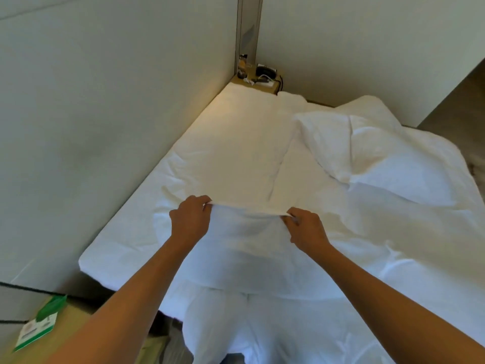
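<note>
A white pillowcase (236,245) is stretched between my two hands above the bed, its open edge pulled taut. My left hand (190,222) pinches the left end of that edge. My right hand (305,228) pinches the right end. The cloth hangs down toward me over the bed's near edge. Beyond my hands lies a white pillow (236,158) flat on the mattress (118,248). Whether the pillowcase is pulled over that pillow I cannot tell.
A rumpled white duvet (380,164) covers the bed's right side. Pale walls close in the left and far sides. A small wooden shelf (256,82) with cables and small items sits in the far corner. A green-and-white card (39,327) lies on a wooden surface at bottom left.
</note>
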Demonstrator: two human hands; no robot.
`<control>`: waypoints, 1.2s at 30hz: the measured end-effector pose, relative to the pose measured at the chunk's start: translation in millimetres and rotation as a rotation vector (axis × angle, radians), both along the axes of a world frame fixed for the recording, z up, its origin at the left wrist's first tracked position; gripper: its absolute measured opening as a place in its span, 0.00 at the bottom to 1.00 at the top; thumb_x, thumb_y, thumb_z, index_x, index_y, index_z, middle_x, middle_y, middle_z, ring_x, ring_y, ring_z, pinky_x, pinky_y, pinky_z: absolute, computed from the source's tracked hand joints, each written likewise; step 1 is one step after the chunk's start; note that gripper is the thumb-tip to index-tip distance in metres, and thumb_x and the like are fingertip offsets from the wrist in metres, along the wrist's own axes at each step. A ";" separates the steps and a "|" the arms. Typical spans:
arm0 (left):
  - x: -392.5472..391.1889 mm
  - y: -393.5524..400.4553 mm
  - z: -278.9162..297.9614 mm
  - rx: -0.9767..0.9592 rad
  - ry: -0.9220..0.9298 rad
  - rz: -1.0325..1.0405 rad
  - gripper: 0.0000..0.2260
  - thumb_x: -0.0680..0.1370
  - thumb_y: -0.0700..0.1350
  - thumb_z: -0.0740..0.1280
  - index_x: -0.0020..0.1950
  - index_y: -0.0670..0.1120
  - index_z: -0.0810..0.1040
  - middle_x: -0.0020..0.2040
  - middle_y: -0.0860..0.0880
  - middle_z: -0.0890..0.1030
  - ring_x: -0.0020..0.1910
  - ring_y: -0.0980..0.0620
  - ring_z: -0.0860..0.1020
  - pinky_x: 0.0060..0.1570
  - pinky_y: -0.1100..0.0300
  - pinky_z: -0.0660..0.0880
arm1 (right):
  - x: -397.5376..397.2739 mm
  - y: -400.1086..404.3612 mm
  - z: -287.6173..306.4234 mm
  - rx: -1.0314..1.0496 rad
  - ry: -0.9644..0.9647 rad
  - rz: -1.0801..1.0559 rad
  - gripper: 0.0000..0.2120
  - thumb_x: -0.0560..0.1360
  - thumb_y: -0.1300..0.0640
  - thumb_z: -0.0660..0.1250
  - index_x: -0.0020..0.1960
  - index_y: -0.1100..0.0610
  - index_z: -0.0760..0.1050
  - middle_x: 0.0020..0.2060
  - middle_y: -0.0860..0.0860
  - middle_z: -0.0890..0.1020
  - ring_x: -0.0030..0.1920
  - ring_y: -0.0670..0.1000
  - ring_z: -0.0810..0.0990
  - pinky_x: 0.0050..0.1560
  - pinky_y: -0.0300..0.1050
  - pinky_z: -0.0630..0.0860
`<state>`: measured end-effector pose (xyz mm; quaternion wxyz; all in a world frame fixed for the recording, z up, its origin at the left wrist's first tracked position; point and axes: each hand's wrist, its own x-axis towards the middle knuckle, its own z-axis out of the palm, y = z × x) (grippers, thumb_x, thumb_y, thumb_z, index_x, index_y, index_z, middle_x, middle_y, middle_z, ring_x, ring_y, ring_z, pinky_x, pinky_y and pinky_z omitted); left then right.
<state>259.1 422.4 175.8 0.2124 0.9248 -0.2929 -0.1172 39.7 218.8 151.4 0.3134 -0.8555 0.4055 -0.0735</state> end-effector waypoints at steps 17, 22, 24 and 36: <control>37.5 22.5 -23.6 -0.149 0.162 -0.143 0.12 0.85 0.46 0.58 0.56 0.47 0.82 0.50 0.47 0.83 0.46 0.47 0.78 0.48 0.52 0.77 | -5.5 9.5 -17.9 -0.273 0.127 -0.105 0.08 0.77 0.57 0.72 0.43 0.57 0.75 0.35 0.52 0.81 0.39 0.58 0.81 0.53 0.52 0.79; 34.4 13.0 -18.1 -0.094 0.104 -0.178 0.11 0.84 0.43 0.60 0.56 0.45 0.83 0.50 0.46 0.82 0.48 0.44 0.80 0.48 0.52 0.78 | -22.0 -18.9 -19.8 -0.160 0.050 -0.251 0.10 0.81 0.56 0.65 0.42 0.55 0.70 0.34 0.53 0.81 0.38 0.57 0.82 0.46 0.50 0.81; 32.5 6.7 -16.0 -0.091 0.084 -0.178 0.09 0.83 0.41 0.62 0.53 0.43 0.83 0.49 0.45 0.81 0.47 0.44 0.80 0.46 0.52 0.77 | -25.2 -27.2 -20.7 -0.114 -0.037 -0.244 0.12 0.82 0.53 0.65 0.41 0.51 0.68 0.32 0.51 0.80 0.30 0.50 0.82 0.31 0.44 0.77; 21.5 -70.5 -15.4 0.041 0.059 -0.268 0.06 0.81 0.45 0.67 0.46 0.43 0.76 0.38 0.47 0.80 0.37 0.45 0.78 0.35 0.56 0.71 | -34.5 -81.2 -32.5 -0.123 -0.085 -0.154 0.03 0.81 0.52 0.68 0.51 0.51 0.79 0.43 0.43 0.82 0.44 0.50 0.82 0.44 0.39 0.75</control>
